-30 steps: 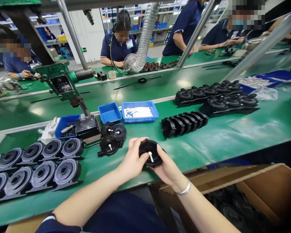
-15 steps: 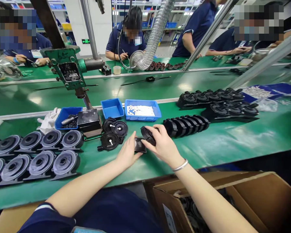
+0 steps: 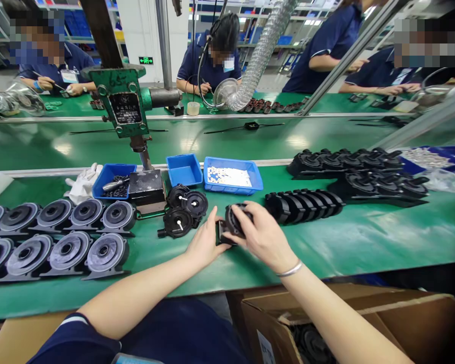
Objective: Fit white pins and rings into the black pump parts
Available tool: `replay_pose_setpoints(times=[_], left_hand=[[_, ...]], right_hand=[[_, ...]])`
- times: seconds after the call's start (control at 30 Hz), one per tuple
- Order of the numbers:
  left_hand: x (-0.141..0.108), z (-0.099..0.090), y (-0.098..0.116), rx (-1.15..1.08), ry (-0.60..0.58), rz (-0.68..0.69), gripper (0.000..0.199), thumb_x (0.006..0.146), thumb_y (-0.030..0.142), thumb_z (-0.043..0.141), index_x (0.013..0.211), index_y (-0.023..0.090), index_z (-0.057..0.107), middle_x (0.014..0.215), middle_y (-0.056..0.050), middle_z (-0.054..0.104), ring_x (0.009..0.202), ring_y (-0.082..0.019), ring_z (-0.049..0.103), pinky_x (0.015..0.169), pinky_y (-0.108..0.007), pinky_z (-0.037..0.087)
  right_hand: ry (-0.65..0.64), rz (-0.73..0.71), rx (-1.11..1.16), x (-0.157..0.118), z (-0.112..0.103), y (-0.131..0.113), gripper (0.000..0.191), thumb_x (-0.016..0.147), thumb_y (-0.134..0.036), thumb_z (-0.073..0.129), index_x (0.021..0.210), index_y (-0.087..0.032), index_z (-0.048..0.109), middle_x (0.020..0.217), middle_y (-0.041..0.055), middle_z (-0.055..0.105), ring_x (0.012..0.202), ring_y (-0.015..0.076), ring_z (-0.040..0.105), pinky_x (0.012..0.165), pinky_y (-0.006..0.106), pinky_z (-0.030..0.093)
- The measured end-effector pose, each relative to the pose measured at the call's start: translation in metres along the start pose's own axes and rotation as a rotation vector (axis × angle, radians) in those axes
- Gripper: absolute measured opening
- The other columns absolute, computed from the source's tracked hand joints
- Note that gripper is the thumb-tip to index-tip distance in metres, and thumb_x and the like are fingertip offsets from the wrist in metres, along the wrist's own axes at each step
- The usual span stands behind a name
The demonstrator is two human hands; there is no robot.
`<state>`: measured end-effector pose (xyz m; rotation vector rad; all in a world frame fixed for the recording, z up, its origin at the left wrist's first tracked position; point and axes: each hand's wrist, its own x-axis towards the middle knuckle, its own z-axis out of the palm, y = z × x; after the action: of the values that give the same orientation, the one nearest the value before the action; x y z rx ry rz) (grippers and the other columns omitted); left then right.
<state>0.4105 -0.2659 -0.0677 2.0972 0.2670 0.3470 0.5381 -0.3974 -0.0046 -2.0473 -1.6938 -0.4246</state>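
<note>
The right hand (image 3: 263, 232) grips a round black housing (image 3: 237, 220) from above, fingers curled over it; the left hand (image 3: 206, 241) steadies its flat base (image 3: 223, 233) — both over the green tabletop (image 3: 371, 247). Just left sit black discs with white pins (image 3: 179, 222); to the right, a row of ribbed black housings (image 3: 303, 205) — and, beyond, a blue tray of small white parts (image 3: 233, 176).

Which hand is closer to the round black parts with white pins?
Left. The left hand is just right of the black parts; the right hand is farther right, beyond it.
</note>
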Motion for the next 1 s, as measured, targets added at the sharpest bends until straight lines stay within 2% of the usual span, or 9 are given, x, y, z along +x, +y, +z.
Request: replay_pose_setpoints(times=[0.13,0.23,0.3,0.43,0.6,0.67,0.77,0.9,1.0], left_hand=[[-0.002,0.001,0.004,0.126,-0.044,0.033,0.088,0.081,0.022,0.071,0.152,0.019,0.018,0.148,-0.019,0.043,0.139,-0.03,0.042,0.114,-0.052,0.038],[-0.006,0.001,0.007,0.239,-0.073,0.097,0.08,0.084,0.025,0.067,0.15,0.017,0.022,0.155,-0.019,0.031,0.145,-0.03,0.032,0.117,-0.05,0.035],[-0.009,0.0,0.008,0.297,-0.08,0.127,0.081,0.084,0.027,0.067,0.15,0.016,0.022,0.157,-0.02,0.027,0.147,-0.03,0.026,0.117,-0.051,0.034],[-0.011,0.0,0.011,0.353,-0.092,0.114,0.077,0.085,0.022,0.064,0.149,0.018,0.023,0.155,-0.02,0.029,0.146,-0.032,0.029,0.116,-0.053,0.036],[-0.015,-0.002,0.015,0.414,-0.081,0.234,0.066,0.087,0.022,0.06,0.145,0.016,0.03,0.146,-0.019,0.039,0.14,-0.032,0.038,0.112,-0.052,0.041],[-0.019,-0.007,0.019,0.442,-0.03,0.36,0.054,0.089,0.024,0.056,0.139,0.017,0.038,0.134,-0.017,0.049,0.13,-0.029,0.047,0.106,-0.049,0.046],[-0.026,-0.02,0.03,0.518,0.155,0.52,0.04,0.089,0.024,0.055,0.128,0.018,0.047,0.117,-0.014,0.056,0.115,-0.027,0.055,0.1,-0.046,0.049],[-0.029,-0.049,0.042,0.728,0.398,0.352,0.056,0.086,0.029,0.06,0.138,0.017,0.042,0.13,-0.02,0.05,0.128,-0.034,0.046,0.107,-0.056,0.037],[-0.025,-0.071,0.032,0.828,0.449,0.159,0.069,0.084,0.033,0.064,0.144,0.015,0.035,0.145,-0.024,0.036,0.14,-0.041,0.031,0.11,-0.062,0.03]], right_hand=[[0.247,0.41,0.243,0.033,0.007,0.011,0.049,0.098,-0.057,0.044,0.119,-0.016,0.061,0.113,0.0156,0.055,0.109,0.0289,0.054,0.098,0.044,0.045],[0.117,0.627,0.509,0.058,0.032,0.019,0.055,0.097,-0.065,0.035,0.089,-0.018,0.061,0.084,0.0079,0.061,0.082,0.0239,0.058,0.082,0.038,0.048],[0.029,0.681,0.581,0.068,0.05,0.021,0.055,0.095,-0.066,0.035,0.082,-0.018,0.058,0.076,0.0058,0.061,0.073,0.0219,0.056,0.075,0.035,0.047],[0.009,0.678,0.599,0.075,0.072,0.019,0.045,0.099,-0.054,0.036,0.091,-0.017,0.06,0.091,0.0073,0.067,0.085,0.0209,0.061,0.082,0.033,0.047],[-0.015,0.667,0.615,0.075,0.072,0.013,0.038,0.097,-0.047,0.048,0.111,-0.013,0.057,0.112,0.0139,0.064,0.106,0.0239,0.06,0.098,0.039,0.044],[-0.037,0.625,0.62,0.072,0.068,0.009,0.043,0.095,-0.048,0.054,0.121,-0.013,0.054,0.12,0.0146,0.061,0.113,0.0245,0.057,0.102,0.04,0.043],[-0.071,0.545,0.559,0.069,0.062,0.003,0.057,0.093,-0.05,0.058,0.138,-0.017,0.045,0.131,0.015,0.051,0.121,0.0256,0.052,0.106,0.042,0.04],[-0.152,0.487,0.54,0.07,0.058,-0.003,0.06,0.091,-0.043,0.064,0.143,-0.022,0.042,0.128,0.0133,0.047,0.114,0.0245,0.055,0.104,0.042,0.043],[-0.198,0.452,0.582,0.075,0.06,-0.002,0.051,0.088,-0.027,0.068,0.137,-0.025,0.05,0.121,0.0093,0.049,0.109,0.0215,0.056,0.103,0.039,0.044]])
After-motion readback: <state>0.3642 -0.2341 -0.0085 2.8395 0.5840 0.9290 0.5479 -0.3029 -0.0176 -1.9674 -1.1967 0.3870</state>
